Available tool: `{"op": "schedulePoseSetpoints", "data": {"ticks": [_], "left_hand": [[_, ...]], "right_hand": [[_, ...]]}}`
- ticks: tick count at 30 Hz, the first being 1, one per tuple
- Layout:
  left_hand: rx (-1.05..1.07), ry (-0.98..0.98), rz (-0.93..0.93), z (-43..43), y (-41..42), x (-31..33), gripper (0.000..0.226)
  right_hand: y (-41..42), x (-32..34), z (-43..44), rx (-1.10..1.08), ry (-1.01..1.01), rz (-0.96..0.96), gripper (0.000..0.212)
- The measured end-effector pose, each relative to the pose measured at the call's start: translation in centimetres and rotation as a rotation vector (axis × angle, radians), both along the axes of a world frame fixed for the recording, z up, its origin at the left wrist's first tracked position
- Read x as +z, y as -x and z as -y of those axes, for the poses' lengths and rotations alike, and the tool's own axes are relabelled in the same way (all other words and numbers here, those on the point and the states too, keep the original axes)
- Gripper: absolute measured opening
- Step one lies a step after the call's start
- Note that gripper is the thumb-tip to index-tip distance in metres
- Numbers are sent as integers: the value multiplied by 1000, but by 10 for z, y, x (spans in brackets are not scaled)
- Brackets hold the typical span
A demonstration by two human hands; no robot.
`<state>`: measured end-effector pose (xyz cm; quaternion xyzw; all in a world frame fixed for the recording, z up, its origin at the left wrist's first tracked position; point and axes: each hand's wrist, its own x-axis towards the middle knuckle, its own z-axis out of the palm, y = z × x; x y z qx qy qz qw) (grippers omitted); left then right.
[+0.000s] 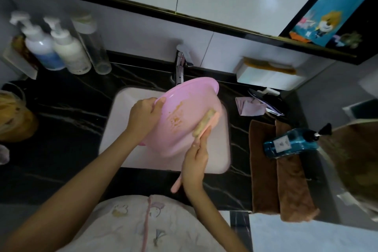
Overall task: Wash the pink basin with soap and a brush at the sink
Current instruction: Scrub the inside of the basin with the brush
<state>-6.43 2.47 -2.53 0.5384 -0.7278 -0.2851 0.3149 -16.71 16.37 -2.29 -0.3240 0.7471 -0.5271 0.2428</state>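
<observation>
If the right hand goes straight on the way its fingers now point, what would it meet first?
Most likely the inside of the basin: the right hand grips the brush and points along it, and the brush head lies against that surface. Depth is hard to judge from one view.

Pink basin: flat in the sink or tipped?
Tipped. The left hand grips the pink basin by its rim, tilted above the sink; the right hand holds the brush against its soiled surface.
</observation>
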Motion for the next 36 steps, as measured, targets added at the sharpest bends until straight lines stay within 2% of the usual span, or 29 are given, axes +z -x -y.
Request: {"op": "schedulePoseSetpoints", "data": {"ticks": [2, 5, 6, 8, 10, 11, 13, 14, 15, 17, 20, 23, 25, 27, 29, 31, 33, 35, 36], "left_hand": [[-29, -6, 0, -5, 3, 0, 46], [-27, 3, -3, -8, 5, 5, 40], [-21, 4, -2, -5, 5, 5, 40], [-4, 6, 2, 1, -1, 3, 42], [-8, 2, -8, 5, -5, 1, 45], [-18, 1, -8, 6, -6, 0, 45], [-44, -14, -5, 2, -4, 3, 43], [-55, -16, 6, 2, -2, 5, 42], [-65, -14, 17, -1, 0, 7, 41], [-75, -7, 33, -4, 4, 9, 42], [-67, -33, 34, -5, 6, 7, 43], [-60, -37, 19, 1, 3, 8, 43], [-59, -34, 23, 4, 2, 8, 43], [-66, -11, 33, 4, 4, 9, 43], [-62, 13, 41, 1, 6, 8, 44], [-47, 10, 36, 2, 3, 6, 47], [-49, 1, 38, 5, 1, 5, 49], [-80, -16, 53, 4, 4, 9, 45], [-94, -17, 66, 2, 7, 10, 43]], "right_hand": [[23, -11, 15, -58, -54, -26, 48], [62, -12, 51, -189, -189, 125, 46], [59, -11, 50, -196, -196, 130, 47], [28, -8, 25, -64, -175, 79, 43], [3, 8, 0, 131, -116, -20, 47], [1, 13, -2, 209, -127, -127, 52], [18, 23, 14, 268, -284, -444, 56], [32, 29, 26, 264, -364, -533, 56], [48, 36, 38, 249, -445, -554, 55], [73, 53, 54, 221, -544, -465, 51], [67, 66, 44, 317, -528, -466, 52], [44, 61, 10, 598, -443, -684, 57], [61, 58, 15, 582, -496, -799, 56], [83, 63, 41, 402, -559, -684, 54], [76, 67, 56, 339, -526, -563, 53], [51, 62, 47, 481, -471, -556, 54], [37, 54, 16, 684, -427, -684, 57], [53, 54, 10, 703, -458, -784, 57], [64, 55, 20, 632, -501, -793, 56]]}}
